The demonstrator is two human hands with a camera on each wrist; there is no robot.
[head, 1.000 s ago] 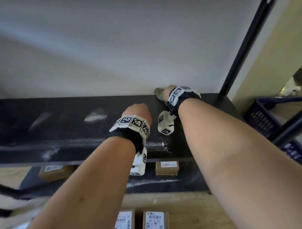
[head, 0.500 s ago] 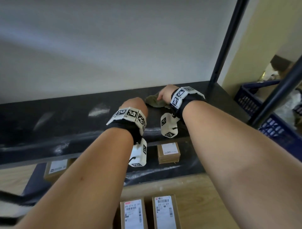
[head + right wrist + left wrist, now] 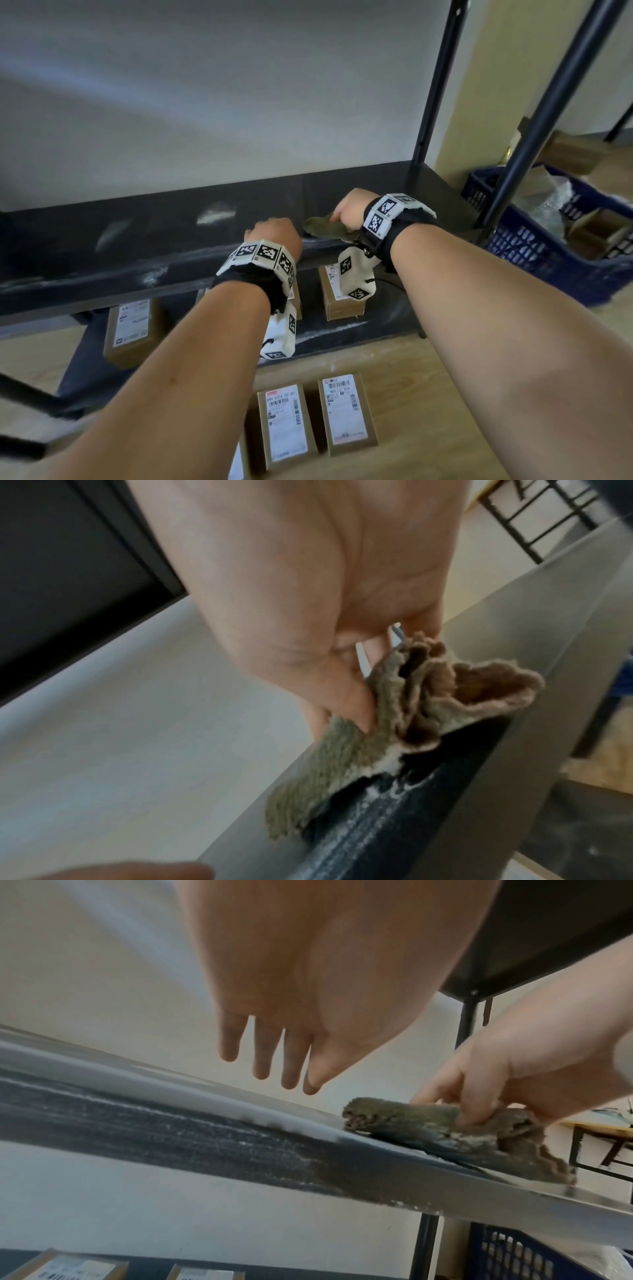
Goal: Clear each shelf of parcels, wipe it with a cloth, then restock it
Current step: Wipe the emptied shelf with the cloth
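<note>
Cloth [image 3: 323, 226] is clutched in the right grip [image 3: 349, 210] and pressed onto the dusty shelf [image 3: 102, 246]. The left grip [image 3: 274, 1053] is held released, fingers straight, above the shelf.

Head cam looks forward and down over both forearms at the black shelf [image 3: 137, 233] and floor below. Left wrist cam sits under the left hand [image 3: 308, 988], close, facing along its fingers across the shelf edge. Right wrist cam sits tight under the right hand [image 3: 291, 601]. All three share the cloth [image 3: 325, 226] and shelf edge.
</note>
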